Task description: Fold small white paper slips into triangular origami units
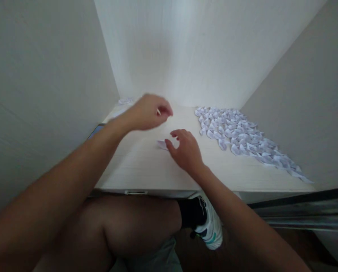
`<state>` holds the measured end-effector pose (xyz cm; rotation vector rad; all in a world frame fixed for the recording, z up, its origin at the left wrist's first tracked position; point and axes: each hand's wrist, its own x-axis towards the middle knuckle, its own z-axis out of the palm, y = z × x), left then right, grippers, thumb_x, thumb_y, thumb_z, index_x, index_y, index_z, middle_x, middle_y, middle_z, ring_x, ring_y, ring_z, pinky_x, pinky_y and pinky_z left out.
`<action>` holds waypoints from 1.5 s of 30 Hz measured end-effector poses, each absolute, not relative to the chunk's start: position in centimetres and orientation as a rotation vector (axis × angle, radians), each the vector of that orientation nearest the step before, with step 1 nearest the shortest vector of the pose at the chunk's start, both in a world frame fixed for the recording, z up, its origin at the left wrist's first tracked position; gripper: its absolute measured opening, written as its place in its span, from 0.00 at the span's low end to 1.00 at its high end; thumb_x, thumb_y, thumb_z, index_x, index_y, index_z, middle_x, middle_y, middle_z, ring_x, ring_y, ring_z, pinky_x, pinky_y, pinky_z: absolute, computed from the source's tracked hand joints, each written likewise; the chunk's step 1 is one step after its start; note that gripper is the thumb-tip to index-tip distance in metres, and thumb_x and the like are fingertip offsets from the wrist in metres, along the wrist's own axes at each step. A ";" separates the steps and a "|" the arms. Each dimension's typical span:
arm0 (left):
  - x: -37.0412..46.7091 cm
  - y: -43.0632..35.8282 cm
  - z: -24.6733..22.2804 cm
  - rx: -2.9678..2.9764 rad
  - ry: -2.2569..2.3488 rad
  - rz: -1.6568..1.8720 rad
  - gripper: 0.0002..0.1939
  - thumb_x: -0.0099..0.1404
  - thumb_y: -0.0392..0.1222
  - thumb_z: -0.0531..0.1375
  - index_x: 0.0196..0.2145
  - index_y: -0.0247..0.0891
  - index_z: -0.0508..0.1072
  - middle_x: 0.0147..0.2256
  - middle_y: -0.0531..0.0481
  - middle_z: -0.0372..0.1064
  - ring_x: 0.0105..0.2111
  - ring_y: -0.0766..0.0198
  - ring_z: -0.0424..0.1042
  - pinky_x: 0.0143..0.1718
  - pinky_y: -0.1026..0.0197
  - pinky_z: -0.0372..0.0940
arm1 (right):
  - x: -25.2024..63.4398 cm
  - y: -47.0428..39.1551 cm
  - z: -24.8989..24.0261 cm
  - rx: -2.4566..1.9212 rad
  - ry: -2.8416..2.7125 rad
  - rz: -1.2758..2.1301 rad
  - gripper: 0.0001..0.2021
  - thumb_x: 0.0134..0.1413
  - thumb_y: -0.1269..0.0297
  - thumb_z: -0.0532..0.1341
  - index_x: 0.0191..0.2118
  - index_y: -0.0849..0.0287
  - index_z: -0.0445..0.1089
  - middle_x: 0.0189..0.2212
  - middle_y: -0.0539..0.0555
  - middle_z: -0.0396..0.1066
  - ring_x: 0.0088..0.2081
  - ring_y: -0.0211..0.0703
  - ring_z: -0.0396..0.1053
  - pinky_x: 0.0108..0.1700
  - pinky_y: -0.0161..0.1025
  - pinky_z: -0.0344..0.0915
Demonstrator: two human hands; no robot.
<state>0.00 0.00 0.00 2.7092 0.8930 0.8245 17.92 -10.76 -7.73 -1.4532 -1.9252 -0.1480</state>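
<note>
My left hand (154, 111) is raised over the middle of the white table (140, 166), its fingers curled together. Its fingertips are blurred, and whatever they may hold is too small to name. Lower and to the right, my right hand (186, 149) has thumb and fingers apart in a C shape. Beside its thumb lies a small folded white paper piece (162, 144) on the table. To the right, many similar folded white pieces (228, 128) are spread in a broad pile.
A few white pieces (126, 101) lie at the back left corner. A dark-edged device (96, 130) is at the left edge, partly behind my left forearm. Walls stand behind and on both sides. My crossed leg and a shoe (210, 226) are below the table.
</note>
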 end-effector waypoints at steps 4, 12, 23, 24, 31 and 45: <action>-0.5 -3.5 -6.2 2.840 0.913 0.545 0.17 0.70 0.31 0.56 0.48 0.33 0.83 0.51 0.40 0.80 0.53 0.52 0.78 0.60 0.48 0.71 | 20.8 -9.0 -7.6 -1.730 -1.906 0.229 0.20 0.62 0.60 0.71 0.54 0.66 0.75 0.51 0.65 0.80 0.46 0.52 0.77 0.52 0.48 0.69; -1.4 -5.4 -10.5 2.917 0.873 0.471 0.21 0.78 0.36 0.49 0.56 0.28 0.79 0.58 0.32 0.76 0.56 0.47 0.74 0.63 0.44 0.68 | 19.6 -6.8 -7.7 -1.828 -1.974 0.501 0.29 0.52 0.69 0.77 0.60 0.65 0.75 0.52 0.63 0.80 0.50 0.47 0.78 0.56 0.43 0.71; -0.8 -5.4 -11.8 2.839 0.874 0.610 0.20 0.75 0.34 0.51 0.57 0.29 0.77 0.61 0.35 0.74 0.60 0.48 0.73 0.65 0.44 0.68 | 19.1 -4.7 -7.2 -2.053 -1.758 0.492 0.12 0.47 0.66 0.77 0.39 0.62 0.83 0.36 0.58 0.83 0.41 0.49 0.82 0.44 0.38 0.73; -0.8 -5.4 -11.8 2.830 0.877 0.610 0.20 0.75 0.33 0.51 0.57 0.30 0.77 0.61 0.35 0.74 0.61 0.48 0.73 0.65 0.45 0.67 | 19.0 -4.9 -7.2 -2.052 -1.746 0.476 0.10 0.47 0.66 0.76 0.38 0.61 0.83 0.35 0.57 0.83 0.40 0.49 0.82 0.44 0.38 0.73; -0.9 -5.4 -11.5 2.837 0.891 0.577 0.19 0.74 0.34 0.51 0.55 0.31 0.76 0.62 0.33 0.73 0.62 0.48 0.73 0.67 0.43 0.66 | 17.7 -6.7 -8.8 -1.894 -1.724 0.301 0.12 0.57 0.69 0.68 0.47 0.61 0.82 0.40 0.57 0.83 0.44 0.47 0.80 0.52 0.41 0.73; -1.0 -5.0 -11.3 2.840 0.902 0.554 0.22 0.75 0.37 0.51 0.61 0.29 0.74 0.63 0.35 0.73 0.62 0.47 0.72 0.66 0.43 0.65 | 19.2 -6.9 -10.0 -1.780 -1.659 0.314 0.07 0.60 0.68 0.69 0.43 0.60 0.81 0.38 0.56 0.85 0.40 0.44 0.83 0.48 0.39 0.76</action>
